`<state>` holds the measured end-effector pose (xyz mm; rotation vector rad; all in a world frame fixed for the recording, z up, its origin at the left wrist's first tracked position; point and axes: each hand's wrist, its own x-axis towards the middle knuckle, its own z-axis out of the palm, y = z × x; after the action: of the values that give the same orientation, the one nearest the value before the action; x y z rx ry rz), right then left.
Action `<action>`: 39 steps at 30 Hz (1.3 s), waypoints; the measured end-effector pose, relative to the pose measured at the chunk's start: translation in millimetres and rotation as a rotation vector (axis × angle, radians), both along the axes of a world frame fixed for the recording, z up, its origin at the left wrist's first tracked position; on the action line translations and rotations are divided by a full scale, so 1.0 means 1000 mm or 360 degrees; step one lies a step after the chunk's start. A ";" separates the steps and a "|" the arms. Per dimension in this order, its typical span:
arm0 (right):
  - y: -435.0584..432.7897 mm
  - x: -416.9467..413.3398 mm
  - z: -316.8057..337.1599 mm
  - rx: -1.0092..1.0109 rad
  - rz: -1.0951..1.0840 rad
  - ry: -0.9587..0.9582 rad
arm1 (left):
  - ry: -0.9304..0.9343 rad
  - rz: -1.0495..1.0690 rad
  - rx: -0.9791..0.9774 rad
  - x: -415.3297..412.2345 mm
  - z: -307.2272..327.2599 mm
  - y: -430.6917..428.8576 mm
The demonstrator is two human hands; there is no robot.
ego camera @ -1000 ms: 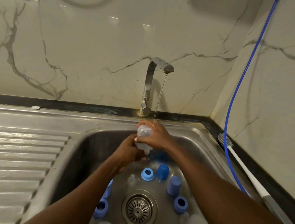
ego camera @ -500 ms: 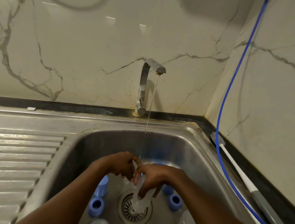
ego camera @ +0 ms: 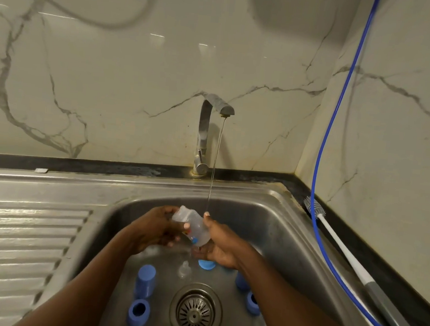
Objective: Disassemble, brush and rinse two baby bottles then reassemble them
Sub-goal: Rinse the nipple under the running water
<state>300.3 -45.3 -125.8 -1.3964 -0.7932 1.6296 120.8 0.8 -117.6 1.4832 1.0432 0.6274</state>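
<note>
Nearest you, the round metal drain strainer (ego camera: 195, 314) sits in the floor of the stainless steel sink (ego camera: 268, 218), with blue plastic caps and rings (ego camera: 145, 277) scattered round it. Just above those, your left hand (ego camera: 152, 228) curls round the neck end of the clear plastic baby bottle (ego camera: 191, 225). Your right hand (ego camera: 221, 245) wraps its base, thumb up the side. The bottle's long axis is tilted, mouth up-left, base down-right. A thin water stream (ego camera: 215, 163) from the chrome tap (ego camera: 203, 133) drops just right of it, with the veined marble wall (ego camera: 111, 90) behind.
</note>
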 end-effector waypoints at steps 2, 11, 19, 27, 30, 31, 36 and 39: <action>0.002 -0.002 -0.007 0.0001 -0.0003 -0.0577 | 0.0253 0.0174 0.0247 -0.003 -0.006 0.007; -0.012 -0.023 -0.042 0.0266 0.0437 -0.2088 | 0.0685 0.0324 0.0659 0.008 -0.033 0.000; -0.023 -0.030 -0.048 0.0525 0.0908 -0.2113 | 0.0227 0.0450 0.0377 0.005 -0.029 0.000; -0.029 -0.028 -0.045 0.0566 0.0696 -0.2158 | 0.0689 0.0535 0.0926 0.008 -0.026 0.001; -0.022 -0.023 -0.038 0.0488 0.0618 -0.2159 | 0.0853 0.0406 0.0895 0.010 -0.022 0.004; -0.020 -0.021 -0.034 0.0433 0.0629 -0.2180 | 0.0969 0.0298 0.0865 0.010 -0.021 0.005; -0.012 0.001 -0.016 0.0331 0.0418 -0.2357 | 0.1208 0.0074 0.0965 0.005 -0.018 0.004; -0.012 0.003 -0.013 0.0334 0.0328 -0.2325 | 0.1242 0.0014 0.0927 0.010 -0.027 -0.001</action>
<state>303.7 -57.0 -138.9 -2.2940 -1.8506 0.3457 131.0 0.1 -144.6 2.3362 1.5307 0.3605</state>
